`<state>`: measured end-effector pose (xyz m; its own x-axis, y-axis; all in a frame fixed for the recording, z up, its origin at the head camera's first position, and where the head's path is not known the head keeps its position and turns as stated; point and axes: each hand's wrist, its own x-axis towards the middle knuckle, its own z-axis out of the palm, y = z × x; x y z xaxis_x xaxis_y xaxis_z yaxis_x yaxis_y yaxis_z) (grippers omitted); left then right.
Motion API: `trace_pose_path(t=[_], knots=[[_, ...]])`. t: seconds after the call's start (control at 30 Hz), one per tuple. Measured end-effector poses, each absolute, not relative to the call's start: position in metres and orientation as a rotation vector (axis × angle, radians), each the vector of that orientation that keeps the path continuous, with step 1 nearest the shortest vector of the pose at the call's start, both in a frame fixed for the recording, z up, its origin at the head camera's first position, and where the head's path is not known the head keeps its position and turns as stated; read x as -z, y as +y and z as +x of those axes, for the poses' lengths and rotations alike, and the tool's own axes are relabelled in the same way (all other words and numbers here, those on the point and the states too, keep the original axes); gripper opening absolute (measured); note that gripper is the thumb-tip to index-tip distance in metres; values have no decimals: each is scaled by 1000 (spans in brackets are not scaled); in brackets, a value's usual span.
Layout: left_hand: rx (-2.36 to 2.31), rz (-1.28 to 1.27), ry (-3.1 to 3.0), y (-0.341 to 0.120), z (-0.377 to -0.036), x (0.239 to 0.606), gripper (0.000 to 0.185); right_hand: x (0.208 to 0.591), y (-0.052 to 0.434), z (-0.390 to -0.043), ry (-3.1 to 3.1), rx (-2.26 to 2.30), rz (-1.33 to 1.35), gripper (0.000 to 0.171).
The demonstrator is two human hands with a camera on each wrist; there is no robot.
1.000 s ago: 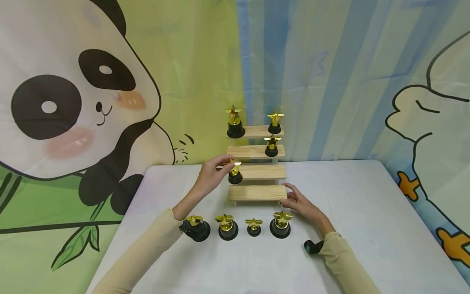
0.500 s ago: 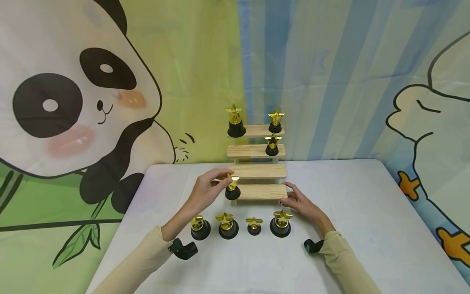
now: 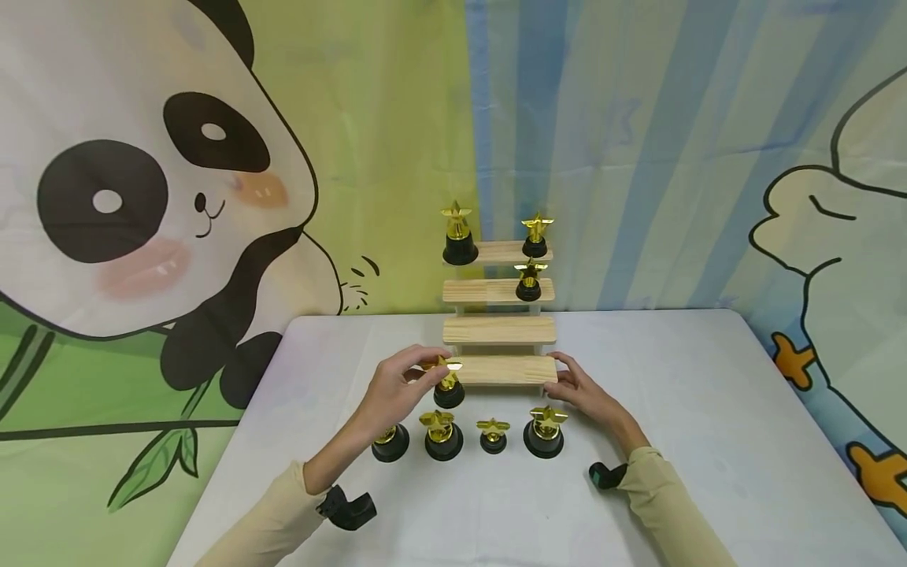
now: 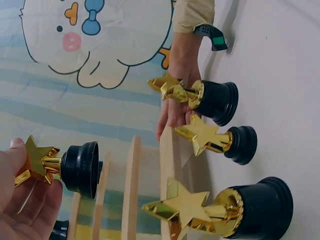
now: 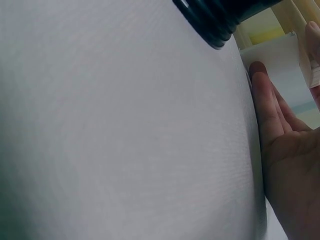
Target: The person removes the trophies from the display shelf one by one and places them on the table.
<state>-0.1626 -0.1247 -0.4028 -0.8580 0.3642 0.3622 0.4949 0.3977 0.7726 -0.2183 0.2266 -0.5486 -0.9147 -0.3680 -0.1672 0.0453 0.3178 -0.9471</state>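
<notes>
- Spreading across the whole lower scene, the white table [image 3: 708,409] carries everything; a cartoon backdrop [image 3: 142,197] hangs behind it.
- Standing at the table's far middle, the stepped wooden stand [image 3: 499,331] has four plank tiers; three small star trophies sit on its upper two tiers, and the lower two planks are bare.
- The left hand [image 3: 397,390] hovers just in front of the stand's lowest plank at its left end, fingertips and thumb pinched on the gold star of a small trophy [image 3: 449,384].
- That held trophy hangs upright from the fingers, its black base just above the table, just behind the front row and touching or nearly touching the lowest plank's corner; which of the two, I cannot tell.
- The right hand [image 3: 584,394] lies flat and relaxed at the lowest plank's right end, straight fingers against its edge, gripping nothing.
- A front row of four trophies [image 3: 544,433] stands on the table near both hands; the leftmost is partly hidden behind the left wrist in the head view.
- The left wrist view adds what the head view hides: the thumb and fingers [image 4: 20,200] curl round the star of the held trophy, its base clear of the planks beside it.
- The right wrist view shows only the open palm [image 5: 290,170] resting on the tabletop, fingertips at the stand's pale side.
</notes>
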Motion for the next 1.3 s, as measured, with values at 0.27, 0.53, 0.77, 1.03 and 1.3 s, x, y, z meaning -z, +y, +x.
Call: trace_pose_path(t=[0.27,0.53,0.77,1.03,1.3], knots=[[1404,-917,-2477,-117,-145,406,24,550,226,-218,2244,1619,-309,68],[1427,-958,-2483,-112,-135,414,23,551,227,-218,2244,1603,-308,70],[1494,-1014,-2468,-100,-130,424,22,551,227,-218,2236,1620,-300,68],[1528,-1137,-2416,-77,-124,435,20,551,226,-219,2240,1618,-287,68],[1472,-1273,-2358,-52,-120,442,18,548,226,-218,2252,1597,-268,70]])
